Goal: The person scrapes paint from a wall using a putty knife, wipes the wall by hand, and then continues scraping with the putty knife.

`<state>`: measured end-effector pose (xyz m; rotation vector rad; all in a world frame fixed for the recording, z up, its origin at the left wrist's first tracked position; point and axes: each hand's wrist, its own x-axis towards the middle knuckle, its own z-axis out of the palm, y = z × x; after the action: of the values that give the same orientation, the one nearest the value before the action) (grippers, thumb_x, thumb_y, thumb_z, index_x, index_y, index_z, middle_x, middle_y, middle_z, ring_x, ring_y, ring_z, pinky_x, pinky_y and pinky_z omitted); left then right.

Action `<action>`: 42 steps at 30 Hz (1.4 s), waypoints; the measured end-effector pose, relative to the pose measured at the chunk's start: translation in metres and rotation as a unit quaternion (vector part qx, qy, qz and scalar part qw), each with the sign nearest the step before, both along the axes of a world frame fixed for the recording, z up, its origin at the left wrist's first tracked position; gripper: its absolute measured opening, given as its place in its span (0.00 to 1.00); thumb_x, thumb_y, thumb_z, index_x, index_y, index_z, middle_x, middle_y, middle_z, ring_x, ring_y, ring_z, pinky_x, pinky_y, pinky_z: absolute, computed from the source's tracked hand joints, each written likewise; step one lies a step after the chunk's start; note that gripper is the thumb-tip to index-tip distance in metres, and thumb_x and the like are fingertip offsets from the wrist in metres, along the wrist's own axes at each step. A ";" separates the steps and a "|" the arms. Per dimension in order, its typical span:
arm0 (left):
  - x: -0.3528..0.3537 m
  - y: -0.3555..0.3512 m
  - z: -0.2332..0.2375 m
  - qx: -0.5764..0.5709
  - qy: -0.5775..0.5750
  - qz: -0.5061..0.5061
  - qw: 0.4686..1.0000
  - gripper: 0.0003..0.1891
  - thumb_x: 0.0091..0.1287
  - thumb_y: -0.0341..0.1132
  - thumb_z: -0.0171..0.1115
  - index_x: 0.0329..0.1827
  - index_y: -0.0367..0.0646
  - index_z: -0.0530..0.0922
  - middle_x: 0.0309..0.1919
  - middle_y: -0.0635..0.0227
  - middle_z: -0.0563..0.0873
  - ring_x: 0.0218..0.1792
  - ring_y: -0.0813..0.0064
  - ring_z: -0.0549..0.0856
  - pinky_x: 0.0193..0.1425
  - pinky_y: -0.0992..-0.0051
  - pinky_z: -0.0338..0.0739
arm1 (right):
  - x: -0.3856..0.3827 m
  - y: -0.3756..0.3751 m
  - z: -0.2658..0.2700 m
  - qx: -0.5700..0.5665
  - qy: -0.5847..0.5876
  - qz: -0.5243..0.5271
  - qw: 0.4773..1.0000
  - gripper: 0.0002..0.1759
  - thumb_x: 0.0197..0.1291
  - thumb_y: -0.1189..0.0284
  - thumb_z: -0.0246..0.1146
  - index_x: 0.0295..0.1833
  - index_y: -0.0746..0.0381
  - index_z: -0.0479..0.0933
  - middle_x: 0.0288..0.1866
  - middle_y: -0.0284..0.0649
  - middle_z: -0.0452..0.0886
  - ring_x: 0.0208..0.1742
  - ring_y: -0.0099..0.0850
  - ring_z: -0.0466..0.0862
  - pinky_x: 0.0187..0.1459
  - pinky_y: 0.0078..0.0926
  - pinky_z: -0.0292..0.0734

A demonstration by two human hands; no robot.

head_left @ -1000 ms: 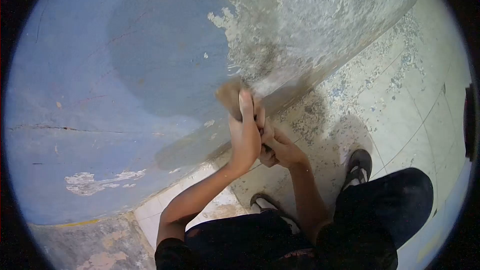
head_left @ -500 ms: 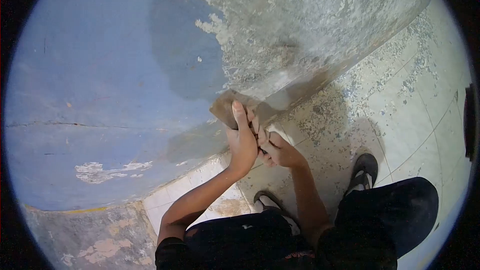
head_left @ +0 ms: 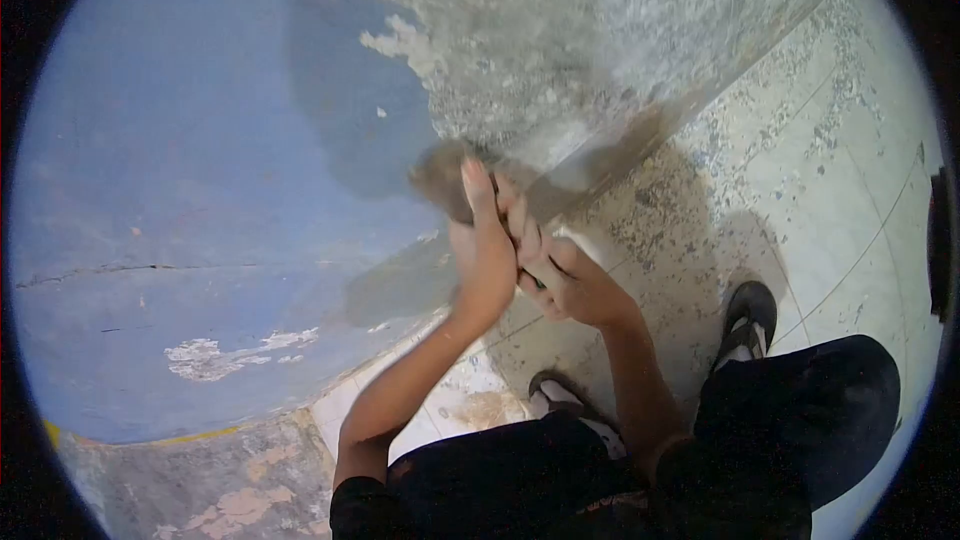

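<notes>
A scraper with a flat brownish blade (head_left: 438,182) is pressed against the wall at the ragged edge of the blue paint (head_left: 220,130), where bare grey plaster (head_left: 530,50) begins. My left hand (head_left: 486,255) is closed round the scraper near its blade, with the thumb laid along the flat side. Just behind and to the right, my right hand (head_left: 580,285) is wrapped round the handle end. Most of the handle is hidden by my fingers; a small green bit shows between them. The blade is blurred by motion.
Paint flakes (head_left: 650,210) lie scattered over the tiled floor (head_left: 820,230) along the wall's base. My feet in dark sandals (head_left: 750,315) stand on the tiles. A smaller peeled patch (head_left: 215,358) and a crack (head_left: 150,267) mark the blue wall. A rough grey surface (head_left: 200,485) lies at lower left.
Both hands and the scraper have shifted slightly upward in view, along the paint edge. The camera view has also shifted a little. The grip looks the same.
</notes>
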<state>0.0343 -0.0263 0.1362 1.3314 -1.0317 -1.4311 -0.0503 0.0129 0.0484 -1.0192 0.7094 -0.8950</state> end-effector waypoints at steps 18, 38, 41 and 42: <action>0.000 -0.008 0.011 0.007 0.092 -0.060 0.994 0.25 0.67 0.60 0.43 0.22 0.51 0.58 0.12 0.77 0.57 0.08 0.84 0.54 0.12 0.79 0.53 | 0.009 0.002 0.020 -0.078 -0.036 -0.158 0.984 0.14 0.63 0.68 0.52 0.34 0.70 0.72 0.17 0.38 0.69 0.22 0.26 0.71 0.25 0.25 0.65; 0.001 0.004 -0.042 0.016 -0.009 -0.016 1.000 0.26 0.69 0.59 0.40 0.22 0.47 0.56 0.13 0.76 0.57 0.10 0.82 0.59 0.15 0.78 0.56 | -0.004 0.011 -0.023 0.145 -0.052 0.005 0.988 0.13 0.67 0.65 0.48 0.43 0.64 0.71 0.22 0.32 0.69 0.19 0.19 0.67 0.20 0.21 0.63; -0.009 -0.010 0.018 -0.026 -0.049 -0.016 0.998 0.27 0.68 0.60 0.41 0.22 0.47 0.56 0.12 0.76 0.56 0.10 0.81 0.58 0.15 0.78 0.56 | 0.007 0.004 0.033 0.015 -0.108 -0.146 0.983 0.15 0.68 0.66 0.48 0.29 0.62 0.67 0.18 0.28 0.65 0.15 0.16 0.62 0.17 0.15 0.56; -0.011 -0.015 0.036 -0.033 -0.013 -0.053 0.998 0.27 0.68 0.61 0.41 0.22 0.47 0.56 0.12 0.76 0.56 0.09 0.81 0.58 0.15 0.78 0.56 | 0.003 0.001 0.044 -0.074 -0.081 -0.166 0.980 0.14 0.67 0.67 0.48 0.29 0.62 0.67 0.18 0.28 0.65 0.15 0.16 0.62 0.17 0.15 0.56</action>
<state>0.0231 -0.0412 0.1725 1.2665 -1.1732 -1.4485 -0.0475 0.0135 0.0928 -0.9591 0.6944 -1.3221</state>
